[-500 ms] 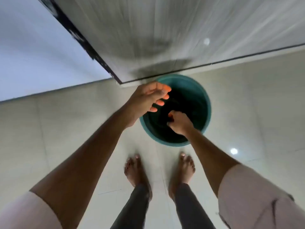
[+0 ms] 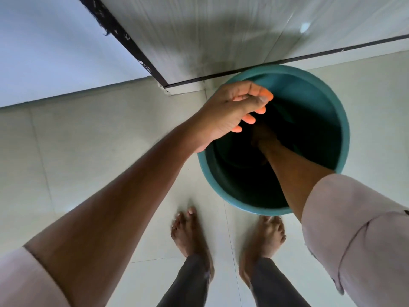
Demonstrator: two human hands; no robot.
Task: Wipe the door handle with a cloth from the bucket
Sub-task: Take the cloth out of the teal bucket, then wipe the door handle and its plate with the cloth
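A teal bucket (image 2: 327,103) stands on the pale tiled floor just in front of my feet. My left hand (image 2: 230,114) hovers over its left rim, fingers loosely curled and apart, holding nothing. My right hand (image 2: 262,135) reaches deep into the bucket's dark inside, and its fingers are lost in shadow. No cloth can be made out in the dark interior. The door handle is out of view.
A pale grey door (image 2: 221,29) with a dark edge rises behind the bucket, its bottom corner near the bucket's left side. A white wall (image 2: 55,52) is at the left. My bare feet (image 2: 190,233) stand close to the bucket.
The view has closed in on the bucket. My right hand has gone from the bucket's rim level down deep inside. My left hand stays over the left rim.
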